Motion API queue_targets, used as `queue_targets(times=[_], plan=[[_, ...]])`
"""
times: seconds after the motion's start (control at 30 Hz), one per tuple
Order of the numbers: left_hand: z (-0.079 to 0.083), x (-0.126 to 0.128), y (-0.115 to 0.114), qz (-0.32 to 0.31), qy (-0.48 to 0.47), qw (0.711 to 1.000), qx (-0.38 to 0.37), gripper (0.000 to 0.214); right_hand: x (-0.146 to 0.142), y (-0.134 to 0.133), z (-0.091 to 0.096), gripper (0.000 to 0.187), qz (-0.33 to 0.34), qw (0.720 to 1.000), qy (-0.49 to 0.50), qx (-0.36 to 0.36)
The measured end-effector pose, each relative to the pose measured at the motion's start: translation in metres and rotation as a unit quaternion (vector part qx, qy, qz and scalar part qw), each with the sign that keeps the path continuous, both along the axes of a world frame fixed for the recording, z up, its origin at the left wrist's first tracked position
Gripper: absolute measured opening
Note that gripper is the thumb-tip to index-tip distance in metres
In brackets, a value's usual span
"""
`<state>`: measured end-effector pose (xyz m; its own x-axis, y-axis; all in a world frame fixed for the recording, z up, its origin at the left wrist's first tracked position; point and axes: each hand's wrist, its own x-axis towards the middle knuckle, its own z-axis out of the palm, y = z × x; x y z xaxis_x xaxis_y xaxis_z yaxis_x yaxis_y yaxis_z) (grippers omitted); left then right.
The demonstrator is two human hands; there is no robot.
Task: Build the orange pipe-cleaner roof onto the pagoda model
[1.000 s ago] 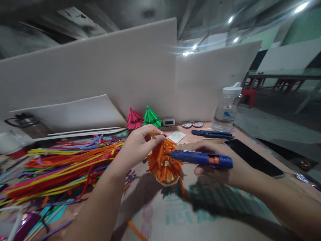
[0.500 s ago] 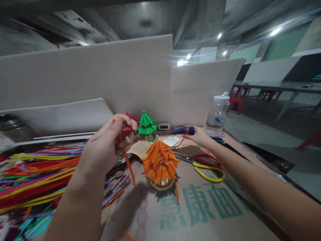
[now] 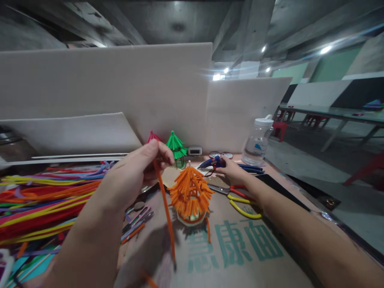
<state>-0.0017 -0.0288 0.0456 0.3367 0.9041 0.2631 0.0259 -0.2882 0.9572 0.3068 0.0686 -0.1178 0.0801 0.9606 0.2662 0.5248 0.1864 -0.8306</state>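
Note:
Pinched in my left hand (image 3: 141,168) is a long orange pipe cleaner (image 3: 167,212), its free end hanging down over the cardboard. My right hand (image 3: 232,168) grips a blue hot glue gun (image 3: 213,162) behind the model, its nozzle pointing left over a small white pad. Between my hands stands a small pavilion (image 3: 191,194) with a roof of orange pipe cleaner pieces on a pale base. Scissors (image 3: 220,189) with red and yellow handles lie under my right forearm, partly hidden by it.
Bundles of coloured pipe cleaners (image 3: 45,208) cover the left side. Green (image 3: 175,146) and pink (image 3: 152,136) pavilions stand at the back, before a white board (image 3: 168,96). A water bottle (image 3: 257,142) stands back right. Loose tools (image 3: 138,220) lie by my left forearm.
My right hand has brought the glue gun slightly lower and to the left. My left hand has turned, and much more of the orange pipe cleaner now shows below it.

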Motion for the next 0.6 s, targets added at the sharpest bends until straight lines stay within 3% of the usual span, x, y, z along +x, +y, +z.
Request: queue_targets(times=[0.1,0.23,0.3,0.4,0.47,0.6], plan=[[0.003,0.004,-0.008,-0.039,-0.004,0.998,-0.046,0.041,0.011,-0.015,0.017,0.036,-0.043,0.998,-0.016,0.041],[0.003,0.014,-0.012,-0.07,-0.031,0.994,-0.078,0.044,0.003,-0.056,0.058,0.031,-0.077,0.99,-0.019,0.114],[-0.001,0.02,-0.012,-0.087,-0.033,0.992,-0.087,0.045,-0.016,-0.084,0.08,0.036,-0.029,0.992,-0.012,0.122],[-0.008,0.027,-0.01,-0.113,-0.036,0.989,-0.087,0.047,-0.055,-0.123,0.105,0.042,0.167,0.979,0.076,0.085],[-0.013,0.032,-0.01,-0.124,-0.052,0.988,-0.074,0.047,-0.078,-0.139,0.113,0.033,0.223,0.968,0.103,0.055],[-0.02,0.036,-0.012,-0.163,-0.056,0.984,-0.042,0.046,-0.101,-0.148,0.116,0.022,0.266,0.948,0.173,0.008]])
